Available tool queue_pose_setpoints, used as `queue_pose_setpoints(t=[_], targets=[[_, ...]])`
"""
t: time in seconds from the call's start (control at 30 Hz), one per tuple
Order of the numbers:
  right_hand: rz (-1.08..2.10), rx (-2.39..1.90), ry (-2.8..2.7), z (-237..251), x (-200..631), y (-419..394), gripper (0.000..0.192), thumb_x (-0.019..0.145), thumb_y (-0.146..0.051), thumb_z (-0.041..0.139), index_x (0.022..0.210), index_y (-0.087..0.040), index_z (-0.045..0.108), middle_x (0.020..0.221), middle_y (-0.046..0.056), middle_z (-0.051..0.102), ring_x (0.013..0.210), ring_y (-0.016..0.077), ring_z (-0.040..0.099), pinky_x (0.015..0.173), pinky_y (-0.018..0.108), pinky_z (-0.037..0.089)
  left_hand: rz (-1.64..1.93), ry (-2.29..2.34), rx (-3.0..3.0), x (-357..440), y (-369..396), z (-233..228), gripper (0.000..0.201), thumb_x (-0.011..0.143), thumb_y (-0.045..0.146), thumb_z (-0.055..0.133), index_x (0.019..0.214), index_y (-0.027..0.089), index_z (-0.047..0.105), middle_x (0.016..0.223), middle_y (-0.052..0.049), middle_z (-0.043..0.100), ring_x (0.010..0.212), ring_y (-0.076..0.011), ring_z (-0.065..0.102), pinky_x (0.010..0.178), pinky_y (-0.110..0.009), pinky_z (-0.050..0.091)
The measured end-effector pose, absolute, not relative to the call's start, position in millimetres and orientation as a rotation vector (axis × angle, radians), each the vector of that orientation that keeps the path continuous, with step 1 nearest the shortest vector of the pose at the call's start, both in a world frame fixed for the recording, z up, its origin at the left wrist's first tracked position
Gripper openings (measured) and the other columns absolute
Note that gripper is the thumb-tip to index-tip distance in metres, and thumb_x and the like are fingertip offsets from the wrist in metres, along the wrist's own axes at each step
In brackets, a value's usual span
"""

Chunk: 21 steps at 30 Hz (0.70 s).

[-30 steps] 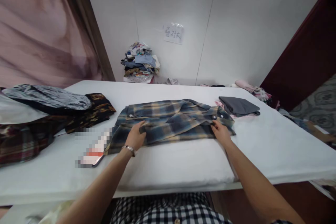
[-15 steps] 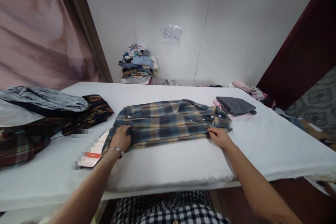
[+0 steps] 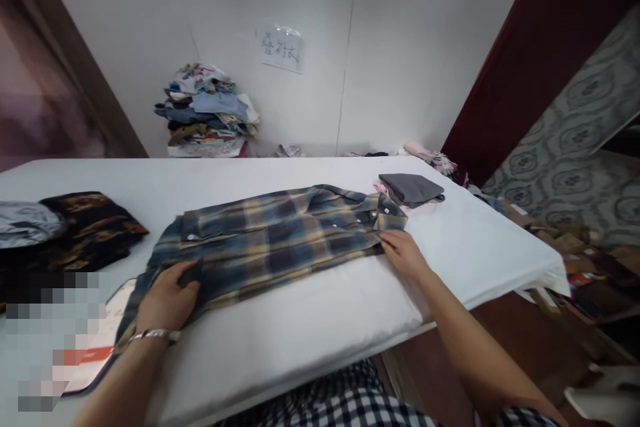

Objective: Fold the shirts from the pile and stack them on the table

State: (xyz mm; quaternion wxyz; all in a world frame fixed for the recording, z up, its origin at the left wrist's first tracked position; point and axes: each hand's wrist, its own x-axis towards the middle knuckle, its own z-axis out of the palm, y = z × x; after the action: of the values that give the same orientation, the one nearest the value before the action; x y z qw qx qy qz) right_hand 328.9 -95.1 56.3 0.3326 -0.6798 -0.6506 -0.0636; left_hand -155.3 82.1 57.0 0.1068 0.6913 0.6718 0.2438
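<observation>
Left hand (image 3: 167, 300) shifted leftward along plaid shirt (image 3: 280, 233) since 1 s ago, grip unclear; right hand (image 3: 406, 255) pinches its near edge, right end

Back wall (image 3: 425, 33): plain, pale grey-white, with a thin vertical seam at twelve o'clock. A paper sign (image 3: 283, 49) bearing handwritten characters is mounted on it, just short of twelve. At ten o'clock, a pink curtain (image 3: 30, 100) adjoins a brown strip (image 3: 75, 47). At two, a dark red panel (image 3: 510, 53) slants downward; beyond it, towards three, grey wall covering (image 3: 575, 127) carries a repeating ornamental pattern. A white-covered table (image 3: 465, 247) spans nine to four. Reddish-brown flooring (image 3: 520, 333) shows at four. Lighting: soft, even, dimmer at upper right.
</observation>
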Motion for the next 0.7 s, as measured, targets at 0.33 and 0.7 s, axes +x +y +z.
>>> queue_pose_setpoints(t=[0.33, 0.7], targets=[[-0.09, -1.89, -1.697, 38.9, 328.8, -108.8, 0.038, 0.093, -0.037, 0.046, 0.116, -0.017, 0.067, 0.131, 0.013, 0.058, 0.13, 0.0269, 0.045, 0.108, 0.05, 0.036, 0.866, 1.837, 2.042, -154.2, 72.5, 61.8, 0.032, 0.067, 0.034, 0.044, 0.097, 0.033, 0.055, 0.125, 0.003, 0.058, 0.124, -0.0261, 0.05, 0.111, -0.043, 0.036], [0.017, -2.03, -1.858, 48.6, 311.9, -93.9, 0.053, 0.093, -0.047, 0.043, 0.139, -0.021, 0.047, 0.151, 0.012, 0.033, 0.143, 0.0291, 0.023, 0.112, 0.057, 0.023, 0.78, 1.913, 2.146, -147.0, 61.0, 64.7, 0.032, 0.075, 0.025, 0.042, 0.102, 0.025, 0.059, 0.124, -0.004, 0.057, 0.108, -0.0266, 0.06, 0.093, -0.042, 0.051]])
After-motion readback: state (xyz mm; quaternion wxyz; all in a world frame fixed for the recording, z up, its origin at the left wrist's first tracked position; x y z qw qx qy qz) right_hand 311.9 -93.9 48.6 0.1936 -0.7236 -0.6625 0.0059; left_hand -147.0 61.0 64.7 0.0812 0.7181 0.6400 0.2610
